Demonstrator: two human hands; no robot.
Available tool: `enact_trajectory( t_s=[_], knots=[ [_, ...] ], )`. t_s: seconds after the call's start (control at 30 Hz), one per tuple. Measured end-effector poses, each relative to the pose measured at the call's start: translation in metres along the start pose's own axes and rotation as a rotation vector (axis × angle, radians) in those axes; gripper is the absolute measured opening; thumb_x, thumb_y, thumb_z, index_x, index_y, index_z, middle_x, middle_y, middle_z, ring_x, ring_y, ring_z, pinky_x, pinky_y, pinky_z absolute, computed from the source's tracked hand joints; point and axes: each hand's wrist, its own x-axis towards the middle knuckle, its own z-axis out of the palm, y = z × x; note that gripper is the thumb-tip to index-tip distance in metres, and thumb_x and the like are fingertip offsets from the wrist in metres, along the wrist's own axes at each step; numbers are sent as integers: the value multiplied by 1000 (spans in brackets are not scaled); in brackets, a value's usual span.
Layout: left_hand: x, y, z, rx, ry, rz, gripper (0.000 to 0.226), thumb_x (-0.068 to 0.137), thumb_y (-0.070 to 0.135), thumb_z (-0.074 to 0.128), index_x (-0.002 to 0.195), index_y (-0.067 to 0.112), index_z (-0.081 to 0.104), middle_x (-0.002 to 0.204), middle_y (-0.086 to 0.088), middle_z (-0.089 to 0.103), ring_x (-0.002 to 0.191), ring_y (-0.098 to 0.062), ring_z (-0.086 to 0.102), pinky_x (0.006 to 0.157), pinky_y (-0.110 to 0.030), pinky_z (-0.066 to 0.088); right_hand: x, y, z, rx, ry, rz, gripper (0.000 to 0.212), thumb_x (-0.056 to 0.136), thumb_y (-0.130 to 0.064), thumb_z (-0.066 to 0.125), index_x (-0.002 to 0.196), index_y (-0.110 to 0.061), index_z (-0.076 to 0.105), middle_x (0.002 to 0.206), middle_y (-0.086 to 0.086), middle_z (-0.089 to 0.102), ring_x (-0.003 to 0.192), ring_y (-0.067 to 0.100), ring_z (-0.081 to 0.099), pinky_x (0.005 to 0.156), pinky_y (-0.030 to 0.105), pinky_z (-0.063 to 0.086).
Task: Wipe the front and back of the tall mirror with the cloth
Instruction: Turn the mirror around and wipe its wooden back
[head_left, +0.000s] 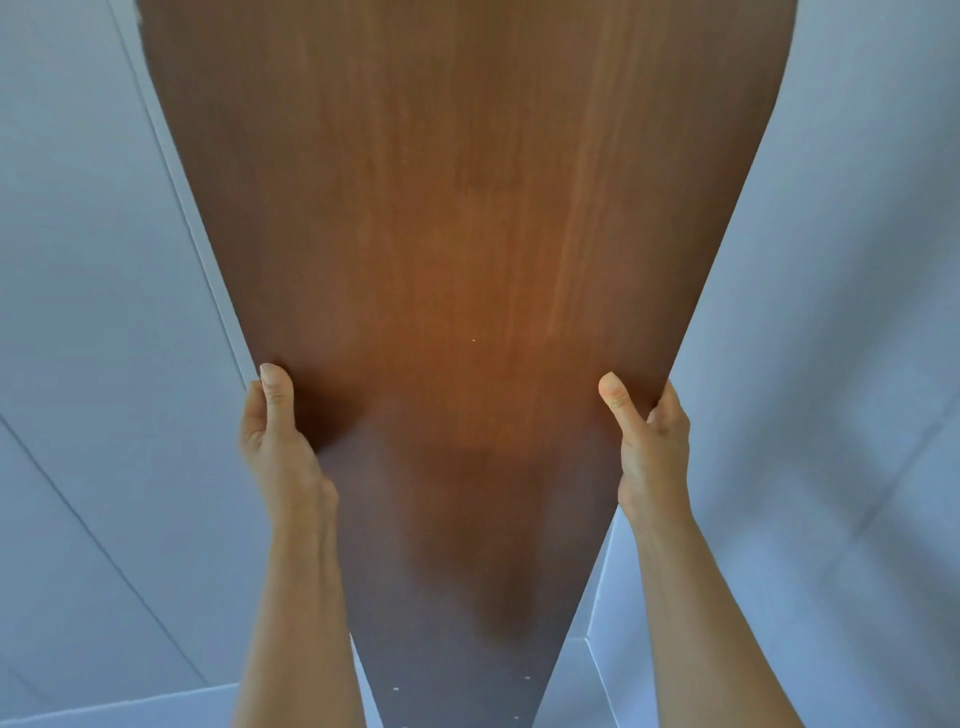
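Currently the tall mirror's brown wood-grain back panel (467, 260) faces the person and fills the view, upright or slightly leaning between pale grey-white walls (857, 312). Left hand (280, 431) clamps the left edge, right hand (649, 436) the right edge; thumbs press on the backing, fingers wrap behind out of sight. Both grips closed on the mirror. No cloth visible.

Risks, as judged:
- Bare-hand pinch on thin edges; a slip could drop or tip the panel.
- The bottom corner may catch the floor if swung.
- Hidden fingers will likely smear the glass side.
- Freeing one hand for the cloth leaves it poorly steadied.
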Motion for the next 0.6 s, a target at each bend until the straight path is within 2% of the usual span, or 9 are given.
enact_trajectory(
  t_s=[0.1, 0.17, 0.23, 0.3, 0.4, 0.6],
  knots=[
    [8, -25, 12, -7, 40, -4, 24, 97, 44, 50, 80, 32, 62, 82, 25, 58, 82, 13, 53, 85, -7, 40, 31, 21, -2, -34, -47, 25, 44, 81, -32, 72, 122, -28, 58, 112, -17, 68, 101, -5, 63, 88, 14, 47],
    [10, -42, 18, -25, 61, 6, 25, 97, 44, 50, 79, 34, 65, 83, 26, 61, 86, 12, 54, 91, -12, 40, 50, 34, 0, -27, -72, 26, 41, 82, -30, 71, 121, -31, 57, 111, -20, 67, 100, -7, 63, 83, 9, 48],
    [12, -52, 24, -15, 57, 7, 27, 97, 44, 50, 78, 36, 67, 85, 25, 61, 88, 9, 54, 94, -17, 40, 62, 44, -1, -36, -91, 22, 41, 83, -28, 71, 122, -29, 57, 112, -18, 68, 100, -6, 63, 82, 8, 49],
    [18, -62, 33, 6, 73, 21, 26, 98, 42, 49, 79, 35, 65, 84, 25, 61, 85, 10, 54, 90, -15, 42, 79, 52, 1, -38, -87, 23, 41, 84, -28, 70, 123, -26, 58, 111, -17, 68, 99, -5, 64, 83, 9, 50],
    [29, -68, 45, 57, 88, 28, 27, 97, 45, 49, 74, 35, 57, 78, 23, 52, 77, 8, 49, 80, -16, 39, 99, 60, 8, -40, -97, 39, 43, 83, -30, 70, 123, -25, 58, 110, -18, 68, 99, -5, 64, 88, 13, 51],
    [52, -79, 49, 121, 145, -7, 28, 96, 47, 49, 70, 37, 48, 73, 24, 44, 66, 11, 45, 70, -14, 36, 129, 74, 35, -69, -142, 94, 47, 79, -38, 73, 122, -27, 58, 116, -12, 68, 107, 4, 63, 100, 32, 49]
  ],
)
